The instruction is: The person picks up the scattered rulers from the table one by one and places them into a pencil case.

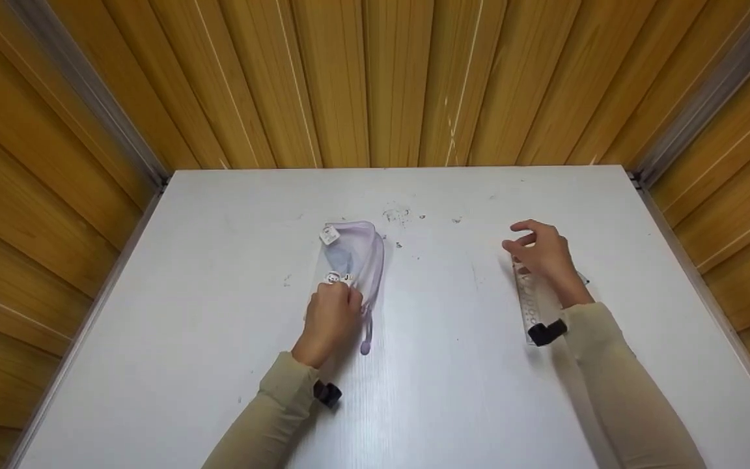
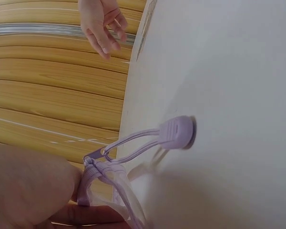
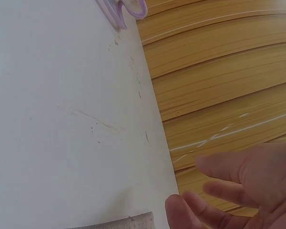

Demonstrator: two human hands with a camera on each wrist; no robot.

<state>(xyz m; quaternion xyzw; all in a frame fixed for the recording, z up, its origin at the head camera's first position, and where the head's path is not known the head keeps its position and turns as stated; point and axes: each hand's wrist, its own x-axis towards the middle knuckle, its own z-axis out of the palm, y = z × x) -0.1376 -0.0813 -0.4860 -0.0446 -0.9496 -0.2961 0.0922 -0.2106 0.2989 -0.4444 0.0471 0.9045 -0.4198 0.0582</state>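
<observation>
Lilac pouch (image 1: 357, 257) gripped by left hand (image 1: 332, 314), ruler (image 1: 526, 301) beneath right hand (image 1: 542, 253).

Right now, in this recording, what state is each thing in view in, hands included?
Lilac-trimmed pouch: held by the left hand; zip open or closed, cannot tell.
Zip pull: dangling from the pouch.
Ruler: lying on the table, under the right hand.
Left hand: gripping the pouch.
Right hand: fingers loosely bent, holding nothing.
</observation>
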